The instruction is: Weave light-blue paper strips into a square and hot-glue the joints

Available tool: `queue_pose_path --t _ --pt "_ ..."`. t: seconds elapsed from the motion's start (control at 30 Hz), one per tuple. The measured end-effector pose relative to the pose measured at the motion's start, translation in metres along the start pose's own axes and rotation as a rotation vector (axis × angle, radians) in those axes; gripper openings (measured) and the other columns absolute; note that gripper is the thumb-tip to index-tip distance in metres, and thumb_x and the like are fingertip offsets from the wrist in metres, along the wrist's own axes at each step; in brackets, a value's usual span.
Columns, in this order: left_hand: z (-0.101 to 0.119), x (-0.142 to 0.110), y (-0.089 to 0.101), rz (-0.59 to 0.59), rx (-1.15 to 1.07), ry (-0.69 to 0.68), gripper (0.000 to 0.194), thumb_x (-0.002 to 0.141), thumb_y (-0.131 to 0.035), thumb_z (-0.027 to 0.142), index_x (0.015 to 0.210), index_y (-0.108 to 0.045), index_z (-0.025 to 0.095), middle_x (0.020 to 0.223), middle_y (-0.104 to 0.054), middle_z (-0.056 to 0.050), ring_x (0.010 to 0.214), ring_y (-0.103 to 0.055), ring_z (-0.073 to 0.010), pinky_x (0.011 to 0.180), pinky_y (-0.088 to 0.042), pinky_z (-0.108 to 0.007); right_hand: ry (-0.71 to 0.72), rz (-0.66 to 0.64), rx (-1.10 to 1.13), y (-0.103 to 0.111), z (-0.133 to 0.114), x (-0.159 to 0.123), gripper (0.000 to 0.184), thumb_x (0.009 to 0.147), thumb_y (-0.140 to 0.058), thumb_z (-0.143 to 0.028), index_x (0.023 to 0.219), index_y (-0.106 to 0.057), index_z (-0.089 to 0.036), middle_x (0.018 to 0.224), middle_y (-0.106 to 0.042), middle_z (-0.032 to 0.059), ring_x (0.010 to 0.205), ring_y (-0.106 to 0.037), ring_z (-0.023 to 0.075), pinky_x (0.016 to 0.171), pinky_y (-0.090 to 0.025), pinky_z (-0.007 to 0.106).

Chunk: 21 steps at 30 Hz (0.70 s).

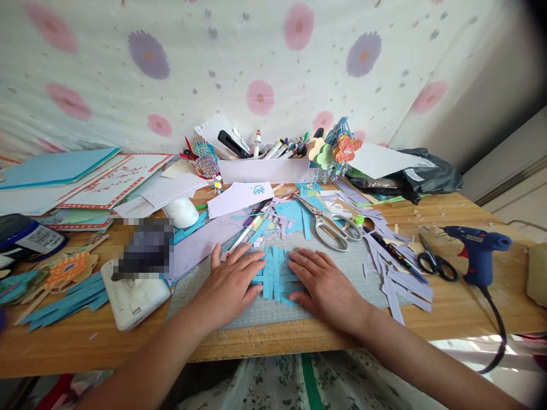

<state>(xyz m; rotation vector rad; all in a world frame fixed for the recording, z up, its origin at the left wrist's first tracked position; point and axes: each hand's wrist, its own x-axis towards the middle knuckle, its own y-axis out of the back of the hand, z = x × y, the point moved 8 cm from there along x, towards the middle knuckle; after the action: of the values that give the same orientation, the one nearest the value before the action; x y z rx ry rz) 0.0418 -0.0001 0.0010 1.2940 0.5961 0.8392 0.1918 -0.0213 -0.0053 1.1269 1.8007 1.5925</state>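
A small mat of woven blue paper strips (276,274) lies on the grey cutting mat (342,310), with strip ends sticking out unevenly. My left hand (233,279) rests flat over its left side, fingers stretched out and the fingertips on the strips. Over the right side lies my right hand (322,285), its fingers also extended and pressing on the weave. The strips under both hands are partly hidden. Just beyond the weave are purple paper scraps (280,222) and pens (245,230).
Silver scissors (329,228) lie behind my right hand. Black scissors (436,263) and a blue glue gun (476,250) are at the right. Purple strips (404,285) cover the mat's right side. At the left are a white device (132,299) and blue strips (70,302). A pen box (265,171) stands behind.
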Motion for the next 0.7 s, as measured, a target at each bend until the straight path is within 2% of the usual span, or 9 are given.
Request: queue_pose_path --t 0.33,0.53,0.7 --pt "-0.0008 0.0004 -0.0006 0.003 0.001 -0.019 0.036 0.084 -0.055 0.026 0.120 -0.057 0.030 0.137 -0.054 -0.003 0.134 -0.036 -0.0296 0.108 0.002 -0.069 0.010 -0.007 0.011 -0.0003 0.0009 0.0026 0.051 0.089 -0.054 -0.046 0.132 -0.053 -0.018 0.140 -0.047 0.0097 0.133 -0.039 0.0293 0.106 -0.035 0.053" --pt "0.0000 0.0001 -0.0024 -0.001 0.007 -0.007 0.032 0.086 -0.055 0.027 0.118 -0.059 0.030 0.134 -0.056 -0.003 0.131 -0.041 -0.0283 0.111 0.001 -0.066 -0.023 -0.029 0.018 -0.0033 0.0029 0.0018 0.050 0.090 -0.051 -0.047 0.133 -0.052 -0.020 0.142 -0.045 0.0080 0.134 -0.037 0.0306 0.107 -0.029 0.058" --pt "-0.0018 -0.0016 -0.0032 0.013 0.027 0.004 0.032 0.086 -0.055 0.028 0.118 -0.058 0.031 0.145 -0.045 -0.005 0.135 -0.034 -0.0311 0.108 -0.007 -0.069 -0.008 -0.020 0.027 -0.0027 0.0027 0.0018 0.051 0.090 -0.051 -0.047 0.134 -0.050 -0.020 0.143 -0.044 0.0083 0.134 -0.036 0.0293 0.107 -0.030 0.054"
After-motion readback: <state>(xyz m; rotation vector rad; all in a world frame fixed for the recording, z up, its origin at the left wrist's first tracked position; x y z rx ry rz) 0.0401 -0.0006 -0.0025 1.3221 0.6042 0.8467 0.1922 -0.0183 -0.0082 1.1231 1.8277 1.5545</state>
